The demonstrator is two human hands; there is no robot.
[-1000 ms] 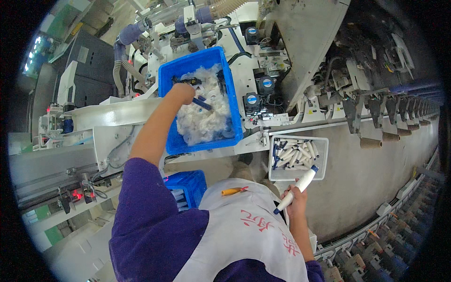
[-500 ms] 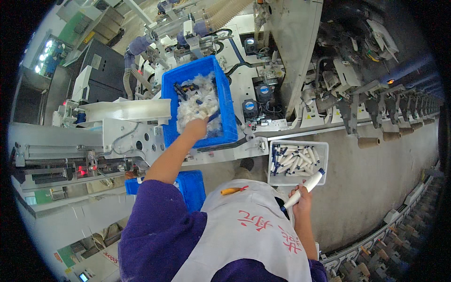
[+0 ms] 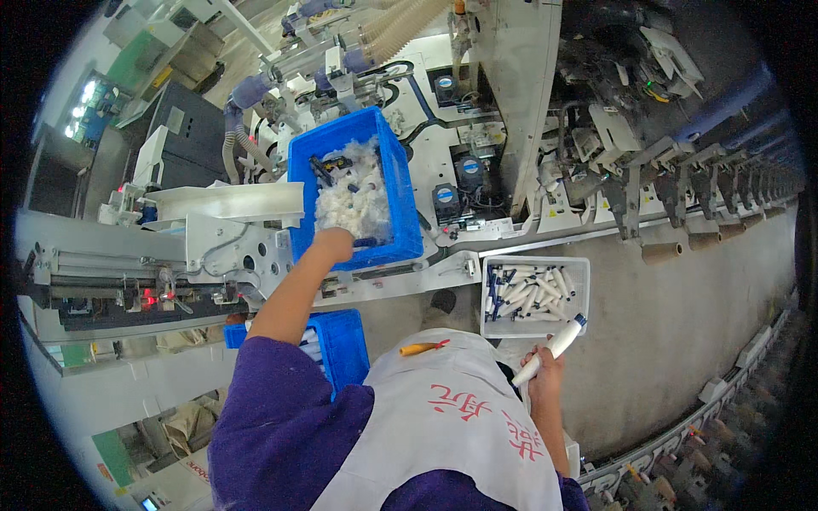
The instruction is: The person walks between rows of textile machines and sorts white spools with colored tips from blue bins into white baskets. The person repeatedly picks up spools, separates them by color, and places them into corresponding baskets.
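My right hand is closed around a yarn bobbin, wound white with a dark blue tip pointing up and to the right. My left hand is at the near rim of a blue crate, its fingers closed on a dark blue bobbin tube; the fingertips are partly hidden. Loose white yarn waste fills the crate, with several dark tubes lying in it. Beyond the right hand, a white bin holds several white bobbins with blue ends.
A second blue crate stands below my left forearm, with white pieces inside. A white curved chute ends beside the upper crate. Machine frames line the left and back. On the right, a row of spindle units runs along the grey floor.
My left hand has drawn back toward the crate's near left edge, the blue bobbin tube moving with it. My right hand keeps the yarn bobbin, which has tilted slightly more upright.
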